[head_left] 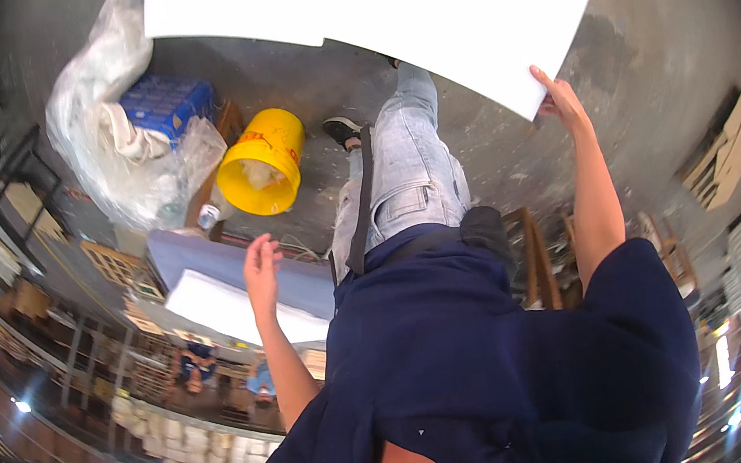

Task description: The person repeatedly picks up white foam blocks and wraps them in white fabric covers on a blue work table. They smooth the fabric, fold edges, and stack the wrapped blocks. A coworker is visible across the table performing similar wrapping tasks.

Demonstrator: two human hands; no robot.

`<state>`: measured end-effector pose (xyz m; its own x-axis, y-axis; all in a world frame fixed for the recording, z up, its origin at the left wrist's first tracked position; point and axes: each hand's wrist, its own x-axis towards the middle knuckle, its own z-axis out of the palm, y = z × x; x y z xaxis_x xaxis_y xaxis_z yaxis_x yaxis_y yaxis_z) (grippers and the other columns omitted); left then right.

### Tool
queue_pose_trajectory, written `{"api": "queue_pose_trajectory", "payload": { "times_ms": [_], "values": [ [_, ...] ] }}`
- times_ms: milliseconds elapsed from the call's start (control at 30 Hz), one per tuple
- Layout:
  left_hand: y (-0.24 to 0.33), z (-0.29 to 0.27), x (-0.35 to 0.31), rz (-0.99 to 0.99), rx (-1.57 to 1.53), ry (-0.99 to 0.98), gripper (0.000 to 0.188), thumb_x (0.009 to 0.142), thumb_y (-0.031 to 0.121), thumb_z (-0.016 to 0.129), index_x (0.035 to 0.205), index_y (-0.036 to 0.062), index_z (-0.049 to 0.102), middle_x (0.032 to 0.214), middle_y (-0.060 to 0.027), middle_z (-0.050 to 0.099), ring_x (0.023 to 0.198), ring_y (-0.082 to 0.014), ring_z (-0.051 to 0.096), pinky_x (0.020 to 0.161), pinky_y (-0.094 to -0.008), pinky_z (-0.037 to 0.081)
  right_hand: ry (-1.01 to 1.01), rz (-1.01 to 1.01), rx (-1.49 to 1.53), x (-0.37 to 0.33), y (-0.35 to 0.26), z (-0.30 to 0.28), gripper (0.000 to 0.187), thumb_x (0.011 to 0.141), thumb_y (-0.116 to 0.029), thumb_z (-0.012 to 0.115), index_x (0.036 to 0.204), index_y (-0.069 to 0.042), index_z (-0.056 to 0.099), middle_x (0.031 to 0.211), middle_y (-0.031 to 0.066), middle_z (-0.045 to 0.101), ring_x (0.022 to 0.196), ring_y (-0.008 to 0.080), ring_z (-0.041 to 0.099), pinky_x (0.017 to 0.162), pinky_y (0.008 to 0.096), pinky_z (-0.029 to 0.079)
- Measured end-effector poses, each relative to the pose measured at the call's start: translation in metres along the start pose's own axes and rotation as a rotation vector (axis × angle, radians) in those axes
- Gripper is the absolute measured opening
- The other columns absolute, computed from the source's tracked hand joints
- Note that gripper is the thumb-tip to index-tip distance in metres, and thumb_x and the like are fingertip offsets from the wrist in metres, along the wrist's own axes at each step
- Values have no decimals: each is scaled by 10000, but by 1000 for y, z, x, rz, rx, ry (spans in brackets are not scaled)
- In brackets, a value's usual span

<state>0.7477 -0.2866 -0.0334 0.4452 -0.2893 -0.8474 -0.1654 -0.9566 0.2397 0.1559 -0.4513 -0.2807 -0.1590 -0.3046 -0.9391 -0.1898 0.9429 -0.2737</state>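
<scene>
A large white sheet (413,11) spreads across the top of the view, overlapping a second one whose edge makes a step near its middle. At its near right corner, my right hand (563,101) grips the edge, thumb on top and fingers underneath. My left hand (262,270) is raised on the left side, its fingers slightly bent and apart, with nothing in it. Closest to that hand is a stack of white sheets (233,309) lying on a blue-grey surface (185,256). Whatever supports the large sheet is hidden.
A yellow bucket (282,129) with pale material inside lies tilted on the grey floor (514,160). Beyond it are a blue crate (176,102) and crumpled clear plastic (85,112). Flat cardboard (723,151) rests at the right. Two people appear small in the background at lower left.
</scene>
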Motion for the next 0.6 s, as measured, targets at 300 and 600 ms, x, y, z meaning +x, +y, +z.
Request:
{"api": "queue_pose_trajectory", "payload": {
  "times_ms": [300,600],
  "values": [
    [-9,77,-21,104,-310,-16,314,990,282,565,1214,67,612,1040,-52,681,862,-115,623,757,-254,479,-118,-120,-437,-62,-73,-8,838,780,-712,653,985,100,629,843,141,625,814,192,635,665,351,538],
    [-165,143,-40,-4,-590,206,311,964,291,572,1163,64,649,968,-82,707,821,-149,663,742,-291,525,-189,-521,143,-151,-56,91,629,865,-307,711,1338,34,475,1214,91,578,1052,208,578,848,366,496]
  ]
}}
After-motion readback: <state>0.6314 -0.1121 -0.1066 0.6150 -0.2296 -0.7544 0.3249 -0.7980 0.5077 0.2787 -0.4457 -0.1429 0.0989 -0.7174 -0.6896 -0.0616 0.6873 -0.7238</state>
